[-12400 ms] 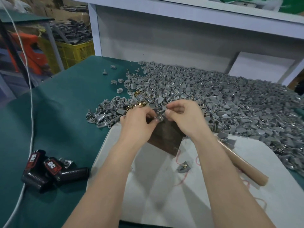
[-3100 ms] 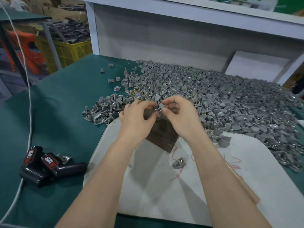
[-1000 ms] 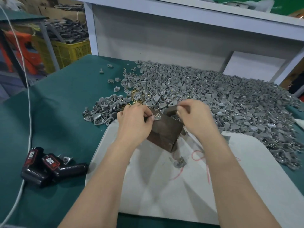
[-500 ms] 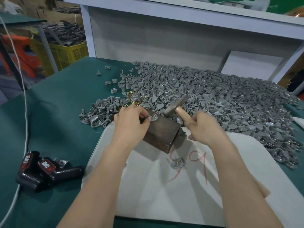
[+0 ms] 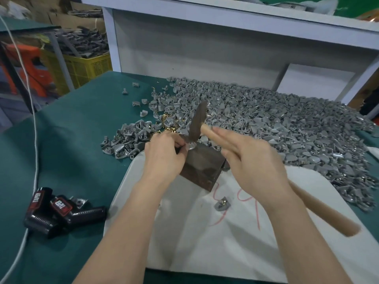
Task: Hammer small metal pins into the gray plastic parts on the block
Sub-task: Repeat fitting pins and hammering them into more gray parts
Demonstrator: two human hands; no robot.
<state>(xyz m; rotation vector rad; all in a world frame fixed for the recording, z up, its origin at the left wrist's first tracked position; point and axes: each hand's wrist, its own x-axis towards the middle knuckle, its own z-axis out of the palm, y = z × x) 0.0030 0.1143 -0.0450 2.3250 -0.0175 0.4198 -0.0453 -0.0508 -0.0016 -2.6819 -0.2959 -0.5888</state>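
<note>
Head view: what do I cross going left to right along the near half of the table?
Cable → black devices → left hand, pinching a part → block → right hand → hammer handle, butt end.

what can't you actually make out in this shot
All in the head view:
- the small metal pin: too small, and hidden behind the left hand and hammer head.
- the wooden-handled hammer in the right hand: its dark metal head is motion-blurred, so contact is unclear.
- the gray plastic part on the dark wooden block: mostly covered by the left hand.
</note>
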